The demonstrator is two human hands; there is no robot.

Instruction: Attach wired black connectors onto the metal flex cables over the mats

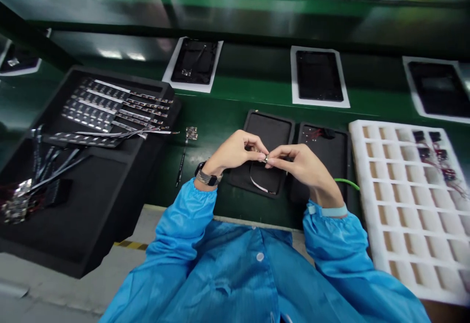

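My left hand (pixel 238 152) and my right hand (pixel 303 166) meet above a shallow black tray (pixel 273 125). Both pinch one small metallic part between thumb and fingertips, and most of it is hidden by the fingers. A thin flat ribbon cable (pixel 258 184) curves down below the fingertips over the tray and seems to belong to that part. Left of my left wrist, a small circuit board with a ribbon cable (pixel 191 133) lies on the green bench. Beside the first tray, a second black tray (pixel 325 159) holds a small black piece and thin red wires.
A large black foam tray (pixel 121 176) at left carries several ribbon cables (pixel 147 110) and a pile of small boards (pixel 18 205). On the right stands a white compartment tray (pixel 378 166) with wired black parts. Black panels on white sheets (pixel 318 76) lie along the back.
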